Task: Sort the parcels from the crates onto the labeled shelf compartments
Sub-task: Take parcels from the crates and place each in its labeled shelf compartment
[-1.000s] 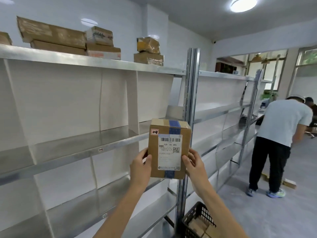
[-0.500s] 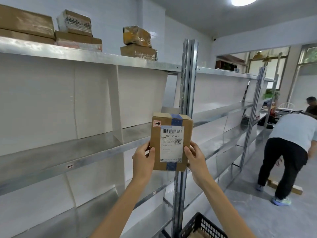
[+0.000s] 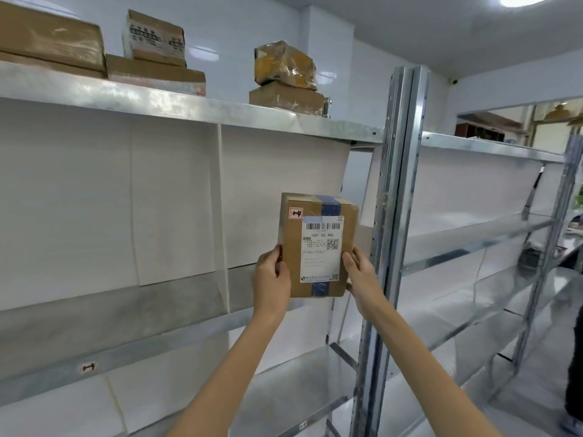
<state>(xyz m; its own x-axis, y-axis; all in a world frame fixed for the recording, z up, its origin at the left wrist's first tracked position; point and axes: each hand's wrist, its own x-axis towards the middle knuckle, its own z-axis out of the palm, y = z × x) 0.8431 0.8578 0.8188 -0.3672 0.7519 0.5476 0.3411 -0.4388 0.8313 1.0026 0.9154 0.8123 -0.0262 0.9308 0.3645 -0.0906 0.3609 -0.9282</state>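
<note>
We hold a brown cardboard parcel [image 3: 317, 247] upright in the air in front of the metal rack, its white shipping label [image 3: 321, 250] facing us. Our left hand [image 3: 272, 277] grips its lower left edge with the thumb on the front. Our right hand [image 3: 362, 277] grips the lower right edge the same way, so both hands are clamped on the parcel. A small red sticker [image 3: 296, 213] sits at its top left corner, and blue tape [image 3: 329, 207] crosses the top. The parcel hangs to the right of the white divider [image 3: 220, 197] and just left of the grey upright post [image 3: 397, 216], above the middle shelf [image 3: 142, 345], whose near edge bears a small tag [image 3: 88, 367]. On the top shelf [image 3: 157, 100], a crumpled taped bundle [image 3: 284, 69] rests on a flat box [image 3: 287, 100].
</note>
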